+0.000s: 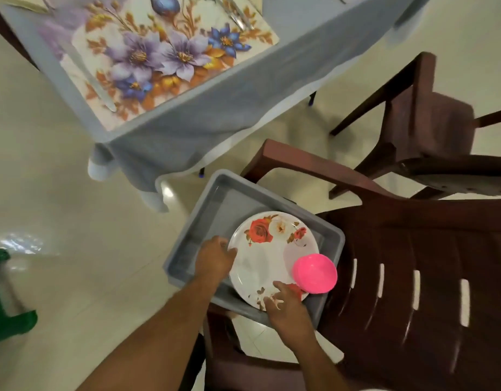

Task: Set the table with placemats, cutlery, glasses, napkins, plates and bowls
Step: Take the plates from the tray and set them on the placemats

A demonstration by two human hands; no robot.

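At lower centre, the right hand (286, 304) is gripping the near rim of the floral plate (267, 258), fingers curled on it; the left hand (215, 256) is gripping its left rim; the pink bowl (314, 273) is riding at its right edge, so lifting level matters; the plate is sitting in the grey tub (204, 218); at upper left the worktop's placemat (159, 66) is waiting.

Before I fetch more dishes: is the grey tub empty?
No. The grey tub holds a floral plate and a pink bowl; both hands grip the plate's rim.
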